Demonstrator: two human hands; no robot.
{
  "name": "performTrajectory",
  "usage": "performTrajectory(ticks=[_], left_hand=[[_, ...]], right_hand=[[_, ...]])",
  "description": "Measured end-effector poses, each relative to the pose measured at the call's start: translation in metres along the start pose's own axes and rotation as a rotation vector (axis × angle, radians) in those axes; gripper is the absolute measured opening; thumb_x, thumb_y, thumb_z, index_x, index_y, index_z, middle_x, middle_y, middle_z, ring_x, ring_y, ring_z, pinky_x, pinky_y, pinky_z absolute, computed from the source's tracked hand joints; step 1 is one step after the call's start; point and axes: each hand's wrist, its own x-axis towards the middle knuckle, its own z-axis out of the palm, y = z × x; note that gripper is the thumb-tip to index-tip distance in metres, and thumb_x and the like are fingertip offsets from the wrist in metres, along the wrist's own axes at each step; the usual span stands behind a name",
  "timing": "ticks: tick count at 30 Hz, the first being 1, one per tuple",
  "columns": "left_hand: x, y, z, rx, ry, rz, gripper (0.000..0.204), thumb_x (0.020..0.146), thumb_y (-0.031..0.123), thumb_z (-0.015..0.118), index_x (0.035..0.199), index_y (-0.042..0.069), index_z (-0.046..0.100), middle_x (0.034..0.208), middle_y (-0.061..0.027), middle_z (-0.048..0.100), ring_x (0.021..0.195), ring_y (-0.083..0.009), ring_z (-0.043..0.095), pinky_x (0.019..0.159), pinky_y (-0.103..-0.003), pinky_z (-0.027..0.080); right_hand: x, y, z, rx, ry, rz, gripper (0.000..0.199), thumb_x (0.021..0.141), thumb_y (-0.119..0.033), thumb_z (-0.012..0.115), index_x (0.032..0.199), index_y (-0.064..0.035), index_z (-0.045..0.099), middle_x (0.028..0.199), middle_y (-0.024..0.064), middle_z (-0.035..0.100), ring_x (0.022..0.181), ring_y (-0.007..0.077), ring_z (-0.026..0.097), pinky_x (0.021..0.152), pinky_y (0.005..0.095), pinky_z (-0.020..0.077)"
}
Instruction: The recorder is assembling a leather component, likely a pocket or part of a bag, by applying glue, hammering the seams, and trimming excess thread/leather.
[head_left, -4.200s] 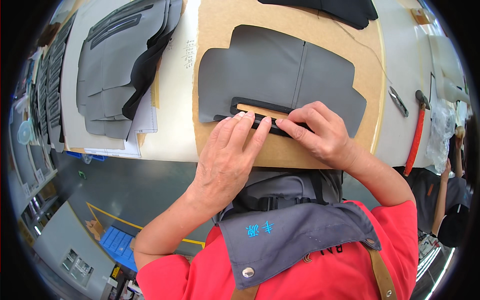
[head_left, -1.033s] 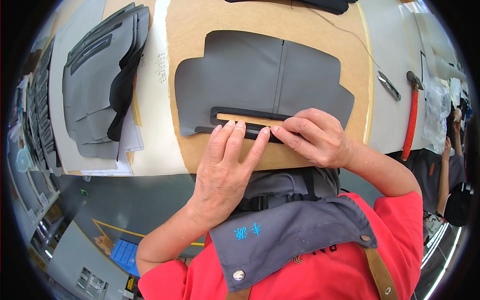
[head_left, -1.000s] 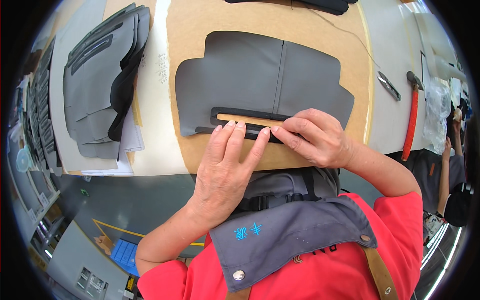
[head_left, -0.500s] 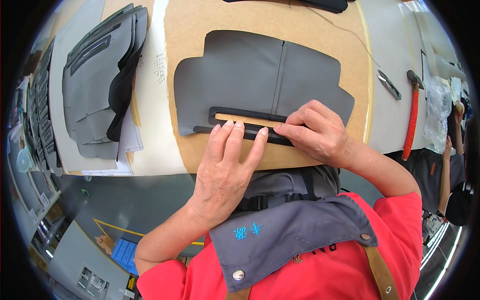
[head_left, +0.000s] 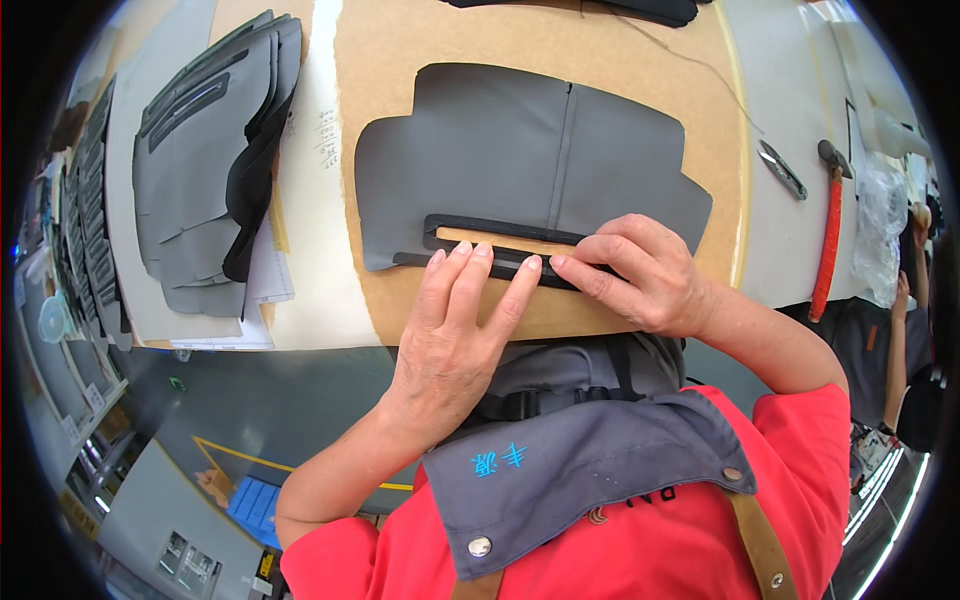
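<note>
A grey flexible sheet (head_left: 480, 140) with a vertical seam lies flat on the brown board (head_left: 385, 310) before me. Near its front edge is a long slot bordered in black, with the board showing through the opening. My left hand (head_left: 445, 325) lies palm down with its fingers spread, fingertips pressing along the slot's near side on the black strip (head_left: 512, 257). Close beside it, my right hand (head_left: 650, 275) is closed, thumb and fingers pinching that strip towards the slot's right end. The right end itself is hidden under this hand.
A stack of similar grey pieces (head_left: 195, 190) lies at the left. On the right are thread snips (head_left: 783, 170), a red-handled hammer (head_left: 826, 245) and clear plastic wrapping (head_left: 882, 230). A black piece (head_left: 600, 9) lies at the far edge. Another person's arm (head_left: 896, 345) shows far right.
Right-hand fingertips have shifted slightly along the slot's near edge, from its inner side onto the strip. My left hand stays in place on the sheet; the whole view has moved a little.
</note>
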Motion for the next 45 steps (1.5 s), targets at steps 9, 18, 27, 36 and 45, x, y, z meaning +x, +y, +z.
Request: performTrajectory(ticks=[9,18,27,36,45], left_hand=[[0.002,0.000,-0.006,-0.066,-0.030,-0.047,0.077,0.075,-0.016,0.061,0.146,0.014,0.061,0.137,-0.0160,0.052,0.132,-0.0370,0.052,0.115,-0.050,0.048],[-0.002,-0.002,-0.007,-0.059,-0.029,-0.023,0.075,0.076,-0.015,0.061,0.145,0.014,0.062,0.140,-0.0157,0.052,0.132,-0.0367,0.052,0.115,-0.050,0.047],[0.006,0.012,0.003,-0.043,0.084,0.034,0.059,0.082,-0.009,0.063,0.141,0.000,0.063,0.134,-0.0109,0.061,0.126,-0.0292,0.059,0.106,-0.042,0.051],[0.004,0.016,0.007,0.095,0.041,0.048,0.056,0.089,0.005,0.062,0.144,-0.001,0.059,0.137,-0.0115,0.061,0.129,-0.0253,0.058,0.112,-0.041,0.048],[0.005,0.018,0.007,0.024,0.063,0.016,0.054,0.086,-0.005,0.060,0.140,0.001,0.063,0.134,-0.0112,0.063,0.126,-0.0271,0.059,0.109,-0.039,0.050]], right_hand=[[0.000,0.000,0.001,-0.004,0.011,0.000,0.040,0.072,-0.008,0.072,0.111,-0.0019,0.077,0.096,0.0060,0.065,0.083,0.0222,0.061,0.069,0.0342,0.0549],[0.000,-0.002,0.002,-0.034,0.015,-0.025,0.039,0.072,-0.007,0.071,0.110,-0.0018,0.076,0.096,0.0064,0.064,0.083,0.0227,0.062,0.069,0.0346,0.0552],[0.001,-0.001,0.002,-0.065,0.041,-0.069,0.035,0.073,-0.008,0.070,0.106,0.0006,0.074,0.095,0.0080,0.063,0.085,0.0242,0.064,0.072,0.0351,0.0562],[-0.001,0.000,0.002,0.038,0.051,0.112,0.028,0.073,-0.004,0.075,0.101,-0.0040,0.073,0.090,0.0053,0.065,0.082,0.0217,0.063,0.070,0.0348,0.0552],[-0.007,0.001,-0.006,0.015,0.007,0.046,0.031,0.072,-0.005,0.072,0.104,-0.0028,0.074,0.092,0.0060,0.064,0.082,0.0229,0.063,0.071,0.0347,0.0562]])
